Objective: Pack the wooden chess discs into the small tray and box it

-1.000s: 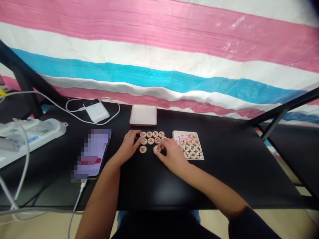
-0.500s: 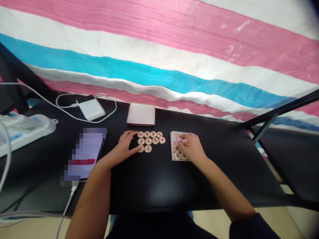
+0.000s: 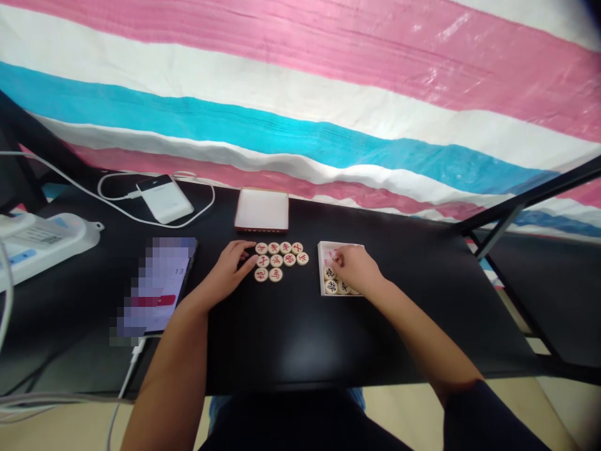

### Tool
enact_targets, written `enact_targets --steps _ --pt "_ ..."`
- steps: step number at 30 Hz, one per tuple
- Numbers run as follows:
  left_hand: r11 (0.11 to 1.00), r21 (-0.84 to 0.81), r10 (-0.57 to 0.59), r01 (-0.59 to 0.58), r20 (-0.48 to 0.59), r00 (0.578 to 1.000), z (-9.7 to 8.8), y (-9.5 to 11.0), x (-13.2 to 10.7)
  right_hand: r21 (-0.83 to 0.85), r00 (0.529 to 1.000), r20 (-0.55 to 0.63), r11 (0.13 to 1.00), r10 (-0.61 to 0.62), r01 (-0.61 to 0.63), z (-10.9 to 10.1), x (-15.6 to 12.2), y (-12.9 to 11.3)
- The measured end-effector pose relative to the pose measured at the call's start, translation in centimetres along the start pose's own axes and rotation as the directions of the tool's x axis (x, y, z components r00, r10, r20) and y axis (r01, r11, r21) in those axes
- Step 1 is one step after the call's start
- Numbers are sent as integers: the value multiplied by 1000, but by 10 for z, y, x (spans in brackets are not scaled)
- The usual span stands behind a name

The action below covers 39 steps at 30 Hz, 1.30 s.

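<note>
Xiangqi pieces [image 3: 277, 260] with red characters lie in three rows on the black table. Beside their left edge is my left hand [image 3: 231, 269], thumb and index finger apart, the fingertips close to the end pieces and holding none. To the right stands a small white box [image 3: 322, 269] with several black-lettered pieces [image 3: 331, 287] inside. My right hand [image 3: 360, 270] reaches over this box from the right and hides part of it. Its fingertips are pinched at a red-lettered xiangqi piece [image 3: 337, 258] within the box.
Behind the rows lies a box lid [image 3: 263, 210], its white inside facing up. A phone [image 3: 162, 288], a white power bank [image 3: 165, 199] with a looped cable and a power strip [image 3: 51, 241] occupy the left side. A striped sheet [image 3: 300, 94] hangs along the back.
My left thumb has drawn back from the lower-left piece, which now shows whole. My right hand stays at the box, its fingers now at a red-lettered piece. The whole view has shifted slightly.
</note>
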<state>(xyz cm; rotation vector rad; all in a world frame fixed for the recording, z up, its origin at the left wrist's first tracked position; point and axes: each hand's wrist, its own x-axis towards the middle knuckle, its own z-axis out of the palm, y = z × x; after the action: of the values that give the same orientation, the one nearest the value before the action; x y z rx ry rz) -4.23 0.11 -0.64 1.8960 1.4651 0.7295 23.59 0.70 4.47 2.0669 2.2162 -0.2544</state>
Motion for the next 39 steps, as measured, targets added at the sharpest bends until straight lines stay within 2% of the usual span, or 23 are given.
enact_targets --steps 4,9,12,15,17,20,23,26,28,30,34,36,39 --pt "1000 2 9 -9 -15 1000 1 0 0 5 999 -28 999 41 -41 3 3 1" --pt "1000 -8 -3 3 -6 1000 0 2 -1 91 993 -94 994 74 -66 1 4 5" --pt "1000 -15 -4 4 -2 1000 0 2 -2 176 984 -175 984 31 1 -6 -4 -5" --pt "1000 -26 2 -2 -5 1000 2 0 -2 293 972 -211 942 -102 162 -6 -15 -28" --pt "999 -31 14 -15 -15 1000 3 -2 -3 331 962 -200 911 -188 246 1 -22 -47" --pt "999 -45 22 -23 -22 1000 3 -2 -5 320 950 -184 899 -251 300 18 -26 -68" --pt "997 -71 8 -6 19 1000 2 -2 -7 362 947 -214 881 -240 305 26 -26 -74" --pt "999 -33 14 -12 62 998 1 -2 -10 399 942 -299 877 -151 267 23 -22 -68" --pt "999 16 36 -37 77 996 2 -4 -11 405 931 -327 866 -162 293 20 -19 -62" --pt "997 51 61 -65 84 995 3 -5 -12 417 922 -301 835 -245 358 19 -17 -57" --pt "990 104 87 -97 98 991 5 -7 -12 456 877 -165 754 -451 474 27 -15 -53" --pt "986 124 97 -111 112 989 6 -8 -11 464 857 -137 732 -498 499 33 -14 -53" --pt "984 128 108 -122 117 987 7 -9 -10 465 859 -134 734 -494 495 38 -11 -55"
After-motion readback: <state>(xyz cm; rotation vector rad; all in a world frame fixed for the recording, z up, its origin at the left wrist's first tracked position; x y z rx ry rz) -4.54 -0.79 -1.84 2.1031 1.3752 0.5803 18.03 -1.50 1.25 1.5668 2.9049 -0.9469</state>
